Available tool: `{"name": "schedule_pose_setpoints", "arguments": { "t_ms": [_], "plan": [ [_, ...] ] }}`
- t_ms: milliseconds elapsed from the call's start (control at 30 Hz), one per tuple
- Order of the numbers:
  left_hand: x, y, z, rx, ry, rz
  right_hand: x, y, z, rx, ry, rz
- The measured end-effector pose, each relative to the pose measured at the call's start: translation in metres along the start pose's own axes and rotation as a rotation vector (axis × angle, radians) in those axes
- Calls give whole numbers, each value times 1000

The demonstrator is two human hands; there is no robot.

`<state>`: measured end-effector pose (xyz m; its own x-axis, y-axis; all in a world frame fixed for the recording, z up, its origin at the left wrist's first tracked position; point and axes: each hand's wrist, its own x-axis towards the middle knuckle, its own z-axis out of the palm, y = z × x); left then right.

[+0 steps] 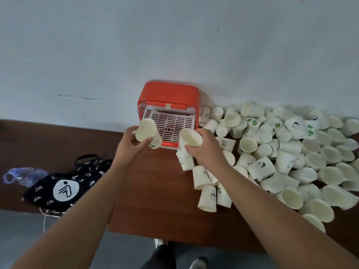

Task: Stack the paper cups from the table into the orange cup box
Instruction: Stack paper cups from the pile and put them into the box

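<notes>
At frame centre | white paper cup held in left grip, second cup in right grip | rims to be aligned squarely before nesting.

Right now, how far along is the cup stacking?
Barely begun. Done: nothing visible; the orange cup box stands open and its white slotted tray shows no cups. In hand: the left hand grips a first cup, the right hand a second cup, both in front of the box. Left: a large loose pile of cups on the table.
</notes>
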<state>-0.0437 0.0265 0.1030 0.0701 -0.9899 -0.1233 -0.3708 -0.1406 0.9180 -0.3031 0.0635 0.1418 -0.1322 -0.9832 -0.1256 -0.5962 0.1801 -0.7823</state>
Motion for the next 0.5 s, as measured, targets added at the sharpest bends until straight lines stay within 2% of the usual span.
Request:
{"name": "schedule_pose_setpoints", "arguments": {
  "t_ms": [133,233,333,500],
  "plan": [
    [47,-12,-21,18,100,-27,34,-24,31,6,5,-26],
    [71,-27,-25,8,110,-23,53,-33,50,10,13,-12],
    [88,-34,-21,-5,86,-20,70,-35,65,11,47,-7],
    [108,-44,-14,74,-47,11,88,-37,81,22,89,-1]
  ]
}}
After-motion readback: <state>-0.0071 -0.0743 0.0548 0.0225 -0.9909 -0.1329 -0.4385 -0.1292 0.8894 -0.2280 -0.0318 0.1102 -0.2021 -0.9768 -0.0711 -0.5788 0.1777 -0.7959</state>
